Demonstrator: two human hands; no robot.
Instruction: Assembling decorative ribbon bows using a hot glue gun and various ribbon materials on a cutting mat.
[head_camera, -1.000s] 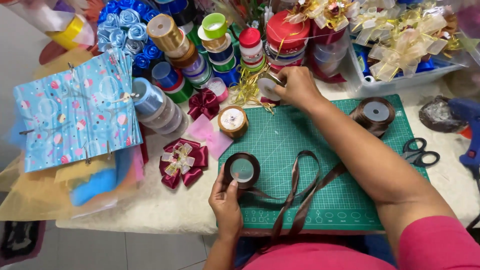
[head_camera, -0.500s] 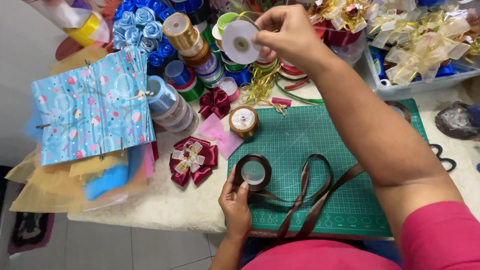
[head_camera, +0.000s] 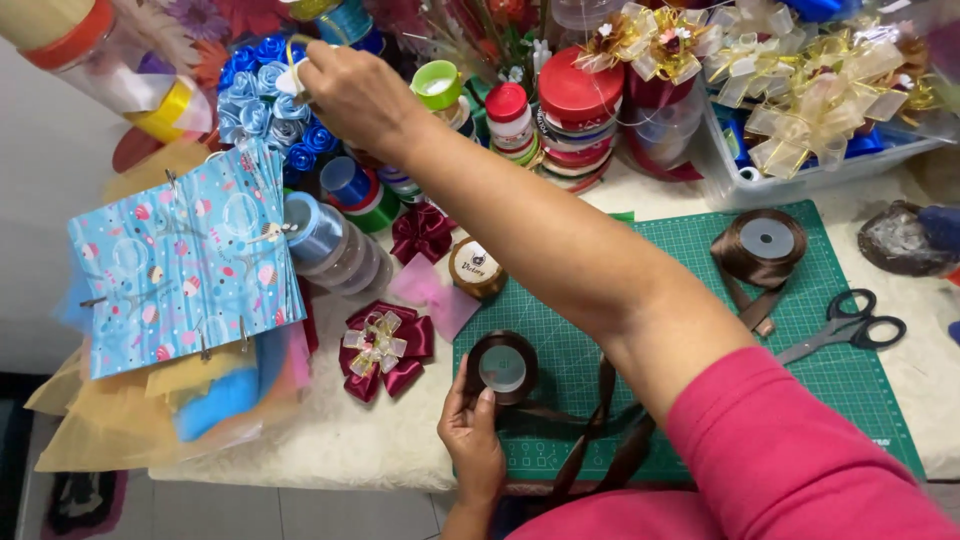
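While my left hand (head_camera: 470, 432) is gripping the brown ribbon spool (head_camera: 502, 367) upright on the green cutting mat (head_camera: 850, 380), my right hand (head_camera: 345, 90) is pinching a small white spool (head_camera: 292, 80).
Ribbon is trailing unrolled toward me, uncut, scissors (head_camera: 850, 325) lying untouched; the brown spool's flat face is pointing up at me, its axis running vertical.

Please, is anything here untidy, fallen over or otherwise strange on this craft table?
Nothing looks damaged or spilled. Only the loose brown ribbon stands out: it trails in loops from the brown spool under the left hand and hangs over the near edge of the green cutting mat.
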